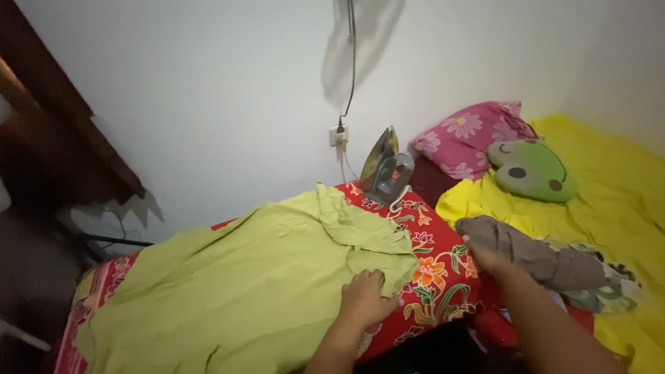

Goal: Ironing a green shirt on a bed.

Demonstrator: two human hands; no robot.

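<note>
A light green garment (242, 277) lies spread flat over a red floral cloth (436, 270). My left hand (366, 298) rests palm down on the garment's right edge, fingers together, holding nothing. My right hand (488, 257) reaches to the right and touches the near end of a crumpled grey-brown garment (540, 260) lying on a yellow sheet (616, 201); whether its fingers grip the fabric is hard to tell. An iron (384, 166) stands upright at the far end of the red cloth, near the wall.
A wall socket (339, 135) with a plugged cord sits above the iron. A pink floral pillow (471, 135) and a green frog cushion (532, 170) lie on the yellow sheet. Dark wooden furniture (48, 138) stands at left. More crumpled clothes (609, 284) lie by the grey-brown garment.
</note>
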